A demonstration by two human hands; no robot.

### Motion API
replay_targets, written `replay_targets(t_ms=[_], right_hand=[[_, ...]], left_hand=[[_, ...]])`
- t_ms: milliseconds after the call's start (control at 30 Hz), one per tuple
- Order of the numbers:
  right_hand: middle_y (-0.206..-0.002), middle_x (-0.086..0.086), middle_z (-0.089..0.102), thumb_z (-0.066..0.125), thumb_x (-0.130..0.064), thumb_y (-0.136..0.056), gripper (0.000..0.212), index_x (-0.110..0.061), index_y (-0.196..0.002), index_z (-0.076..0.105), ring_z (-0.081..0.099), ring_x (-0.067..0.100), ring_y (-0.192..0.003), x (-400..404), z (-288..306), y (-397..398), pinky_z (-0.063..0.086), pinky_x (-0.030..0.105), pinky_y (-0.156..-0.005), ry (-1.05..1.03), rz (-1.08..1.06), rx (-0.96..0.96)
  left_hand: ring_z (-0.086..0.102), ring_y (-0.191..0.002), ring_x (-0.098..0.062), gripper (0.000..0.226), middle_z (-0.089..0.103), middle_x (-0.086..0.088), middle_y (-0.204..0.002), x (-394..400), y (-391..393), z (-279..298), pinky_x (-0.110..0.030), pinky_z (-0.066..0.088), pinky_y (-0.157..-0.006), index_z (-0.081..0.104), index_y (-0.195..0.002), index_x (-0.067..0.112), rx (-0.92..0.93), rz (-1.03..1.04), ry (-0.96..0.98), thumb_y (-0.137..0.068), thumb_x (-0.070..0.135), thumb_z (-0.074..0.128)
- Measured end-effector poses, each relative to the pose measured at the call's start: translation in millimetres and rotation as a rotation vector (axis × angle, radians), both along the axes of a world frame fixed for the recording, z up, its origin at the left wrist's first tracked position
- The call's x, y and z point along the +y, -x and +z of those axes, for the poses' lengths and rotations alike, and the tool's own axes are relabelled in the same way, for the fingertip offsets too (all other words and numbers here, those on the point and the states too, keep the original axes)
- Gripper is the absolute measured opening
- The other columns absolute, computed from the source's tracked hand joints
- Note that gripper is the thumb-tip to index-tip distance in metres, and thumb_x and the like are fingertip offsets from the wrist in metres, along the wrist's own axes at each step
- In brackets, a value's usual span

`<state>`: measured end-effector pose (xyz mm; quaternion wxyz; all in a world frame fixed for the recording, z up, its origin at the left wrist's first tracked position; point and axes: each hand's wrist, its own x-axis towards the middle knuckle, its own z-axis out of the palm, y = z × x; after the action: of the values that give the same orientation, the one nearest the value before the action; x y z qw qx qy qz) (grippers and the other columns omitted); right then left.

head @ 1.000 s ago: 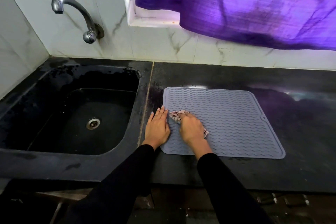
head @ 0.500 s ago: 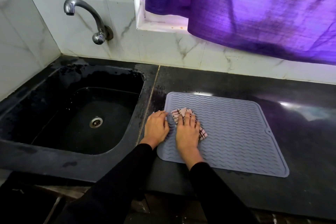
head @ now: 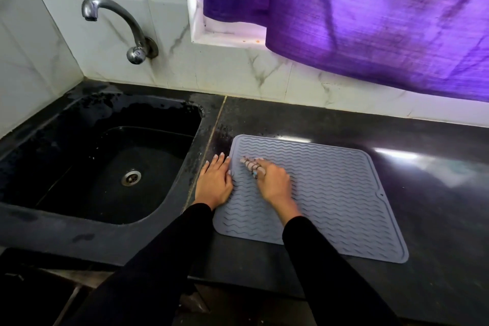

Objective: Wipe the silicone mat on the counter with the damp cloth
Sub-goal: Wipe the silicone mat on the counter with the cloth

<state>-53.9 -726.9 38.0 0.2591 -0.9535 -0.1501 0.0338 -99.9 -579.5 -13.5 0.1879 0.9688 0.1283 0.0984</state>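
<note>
I press my flat left hand (head: pixel 214 182) on the left edge of the silicone mat (head: pixel 330 193) on the bench (head: pixel 436 193); my right hand (head: pixel 274 182) grips the damp cloth (head: pixel 250 165) near its far-left corner, so I judge most of the mat is not wiped yet

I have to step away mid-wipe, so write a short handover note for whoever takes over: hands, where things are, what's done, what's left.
Left hand: flat, fingers straight, pressing on the mat's left edge and the counter beside it.
Right hand: gripping the bunched damp cloth, which touches the mat near its far left corner.
Silicone mat: lying flat on the counter, right of the sink.
Done: wiping is under way at the left part; how much is clean cannot be told.
Left: probably the middle, right side and near edge.
</note>
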Motion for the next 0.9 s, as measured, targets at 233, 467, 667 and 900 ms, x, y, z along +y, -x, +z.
replay_targets(t_ms=[233, 467, 667, 900], right_hand=[[-0.109, 0.010, 0.067, 0.049, -0.016, -0.095, 0.029, -0.016, -0.121, 0.062, 0.059, 0.028, -0.104, -9.7, 23.1, -34.6, 0.046, 0.029, -0.084, -0.364, -0.320, 0.135], [-0.158, 0.014, 0.010, 0.044, -0.009, -0.093, 0.061, -0.013, -0.149, 0.020, 0.007, 0.027, -0.147, 17.5, -26.2, 5.4, 0.008, 0.041, -0.121, 0.261, 0.089, -0.127], [-0.159, 0.006, 0.014, 0.047, -0.001, -0.090, 0.067, -0.020, -0.149, 0.022, 0.010, 0.022, -0.147, 9.0, -29.9, -10.1, 0.009, 0.035, -0.121, 0.198, 0.098, -0.093], [-0.149, 0.002, 0.038, 0.054, -0.005, -0.088, 0.055, -0.022, -0.140, 0.045, 0.036, 0.022, -0.137, 4.7, -18.6, -28.3, 0.026, 0.028, -0.112, -0.002, 0.101, 0.053]], left_hand=[[0.017, -0.143, -0.016, 0.062, 0.026, -0.004, -0.153, -0.8, -1.6, -0.5, -0.033, 0.007, -0.117, 0.029, -0.143, 0.015, 0.002, 0.017, 0.008, -0.086, 0.036, 0.015], [0.015, -0.143, -0.018, 0.078, 0.021, -0.006, -0.154, 0.5, -0.8, -1.4, -0.034, 0.006, -0.117, 0.022, -0.145, 0.019, 0.025, -0.011, -0.037, -0.077, 0.046, -0.005], [0.010, -0.144, -0.019, 0.080, 0.017, -0.006, -0.155, -1.0, 0.8, -1.1, -0.034, 0.001, -0.117, 0.021, -0.145, 0.019, 0.039, -0.021, -0.046, -0.075, 0.046, -0.007], [0.015, -0.143, -0.022, 0.066, 0.023, -0.010, -0.153, 1.6, -16.6, 10.9, -0.037, 0.001, -0.117, 0.029, -0.142, 0.012, 0.053, -0.034, -0.045, -0.082, 0.034, 0.013]])
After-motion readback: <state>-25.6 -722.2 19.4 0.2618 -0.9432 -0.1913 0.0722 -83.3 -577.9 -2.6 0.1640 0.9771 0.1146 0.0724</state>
